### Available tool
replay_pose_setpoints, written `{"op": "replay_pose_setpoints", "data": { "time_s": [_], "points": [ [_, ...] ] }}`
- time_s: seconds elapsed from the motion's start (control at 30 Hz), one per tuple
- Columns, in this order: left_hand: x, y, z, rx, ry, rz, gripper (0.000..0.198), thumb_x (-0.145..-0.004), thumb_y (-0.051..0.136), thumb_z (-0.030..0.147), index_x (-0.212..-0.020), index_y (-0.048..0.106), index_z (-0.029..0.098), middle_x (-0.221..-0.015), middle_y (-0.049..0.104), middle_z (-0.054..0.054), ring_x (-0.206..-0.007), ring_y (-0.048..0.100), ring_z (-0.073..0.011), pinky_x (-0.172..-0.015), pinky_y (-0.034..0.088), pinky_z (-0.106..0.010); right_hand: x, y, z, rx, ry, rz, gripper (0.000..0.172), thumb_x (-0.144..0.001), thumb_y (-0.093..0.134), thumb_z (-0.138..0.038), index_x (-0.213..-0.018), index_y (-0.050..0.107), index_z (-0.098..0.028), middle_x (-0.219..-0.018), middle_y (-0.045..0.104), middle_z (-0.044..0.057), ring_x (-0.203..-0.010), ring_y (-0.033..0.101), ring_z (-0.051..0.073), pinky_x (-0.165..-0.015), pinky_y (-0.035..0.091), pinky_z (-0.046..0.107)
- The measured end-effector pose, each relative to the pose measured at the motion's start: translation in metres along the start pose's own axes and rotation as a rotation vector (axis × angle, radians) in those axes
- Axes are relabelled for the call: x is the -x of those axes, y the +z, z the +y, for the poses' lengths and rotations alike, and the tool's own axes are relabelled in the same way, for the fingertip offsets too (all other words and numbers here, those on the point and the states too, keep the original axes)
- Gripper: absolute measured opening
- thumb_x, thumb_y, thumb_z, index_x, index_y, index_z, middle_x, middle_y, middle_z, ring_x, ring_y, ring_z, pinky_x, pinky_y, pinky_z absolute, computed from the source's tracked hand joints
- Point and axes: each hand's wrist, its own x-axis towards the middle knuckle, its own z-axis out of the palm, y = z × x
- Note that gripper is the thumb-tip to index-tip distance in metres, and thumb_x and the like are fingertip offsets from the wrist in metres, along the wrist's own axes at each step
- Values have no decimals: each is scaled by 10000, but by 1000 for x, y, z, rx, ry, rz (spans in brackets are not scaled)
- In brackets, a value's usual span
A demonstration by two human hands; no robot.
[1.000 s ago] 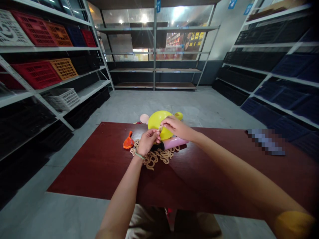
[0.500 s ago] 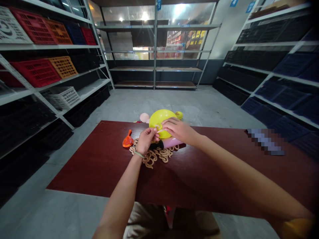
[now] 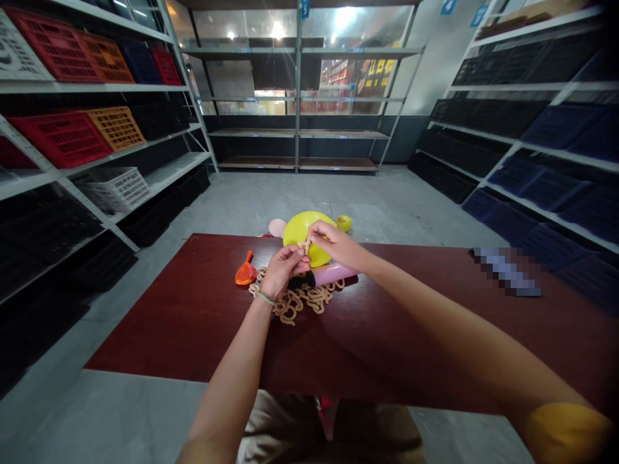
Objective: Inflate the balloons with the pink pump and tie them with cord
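My left hand [image 3: 285, 267] and my right hand [image 3: 333, 241] meet above the middle of the table, fingertips pinched on a short pale strand [image 3: 307, 247]. Its kind is too small to make out. Right behind the fingers sits an inflated yellow balloon [image 3: 302, 225]; whether the strand joins it is hidden. Below the hands lies a pink cylinder with a black end [image 3: 331, 273], which looks like a balloon pump. Under and around it spreads a heap of tan curly loops [image 3: 290, 308]. Left of my left hand rests an orange, limp balloon [image 3: 246, 273].
At the far edge of the dark red table [image 3: 159, 309] show a pale pink balloon [image 3: 277, 227] and a small yellow round thing [image 3: 343, 223]. A blurred-out flat object [image 3: 505, 270] lies on the right. Racks with crates [image 3: 62, 138] stand around.
My right hand has turned and drawn closer to my left, its fingers now pinching the pale strand upright. Everything in view has shifted slightly left with the camera.
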Motion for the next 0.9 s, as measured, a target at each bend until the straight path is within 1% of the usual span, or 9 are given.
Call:
{"op": "replay_pose_setpoints", "data": {
  "time_s": [0.2, 0.3, 0.37, 0.53, 0.67, 0.77, 0.9],
  "points": [
    [0, 1, -2, -34, -20, -3, 389, -674, 842, 383, -864, 608, 138, -730, 678, 4, -585, 638, -67, -628, 549, -186, -2, 20, -4, 269, 87, 73, 88, -952, 437, -273, -904, 502, -239, -945, 643, 41, -936, 549, 216, -863, 400, 401],
    [0, 0, -3, 25, -24, 4, 385, -679, 842, 369, -872, 596, 145, -719, 664, 17, -592, 639, -63, -634, 557, -183, -2, 26, -2, 262, 105, 128, 124, -973, 390, -277, -930, 501, -241, -923, 642, 40, -928, 556, 221, -866, 384, 425],
    [0, -1, -4, 65, -29, 11, 379, -683, 840, 356, -872, 585, 151, -721, 658, 23, -595, 638, -60, -643, 564, -187, -3, 25, 1, 229, 110, 145, 145, -982, 363, -279, -944, 499, -245, -915, 638, 41, -924, 567, 216, -857, 396, 414],
    [0, -1, -2, 96, -19, 36, 347, -713, 821, 354, -868, 583, 155, -734, 655, 24, -594, 624, -47, -656, 564, -180, -8, 15, 4, 247, 64, 106, 120, -962, 404, -257, -946, 523, -256, -976, 631, 55, -958, 572, 210, -850, 441, 372],
    [0, -1, -2, -12, -15, 32, 364, -697, 824, 396, -832, 605, 138, -692, 650, 17, -563, 613, -55, -628, 551, -185, -7, 11, 2, 253, 28, 60, 104, -964, 448, -279, -946, 550, -284, -1037, 653, 29, -1005, 557, 213, -886, 429, 380],
    [-1, 0, -1, -138, -1, 33, 363, -696, 816, 413, -818, 626, 130, -676, 659, 6, -566, 621, -73, -609, 534, -194, -6, 13, 0, 280, 1, 23, 122, -974, 452, -315, -955, 569, -288, -990, 670, 9, -980, 536, 214, -870, 403, 382],
    [-1, 2, -1, -223, 14, 10, 382, -684, 809, 445, -812, 639, 128, -674, 672, -6, -571, 622, -95, -620, 526, -227, -6, 20, 1, 373, -6, 29, 145, -970, 448, -280, -907, 574, -244, -879, 665, 17, -881, 515, 204, -797, 363, 364]
  ]
}}
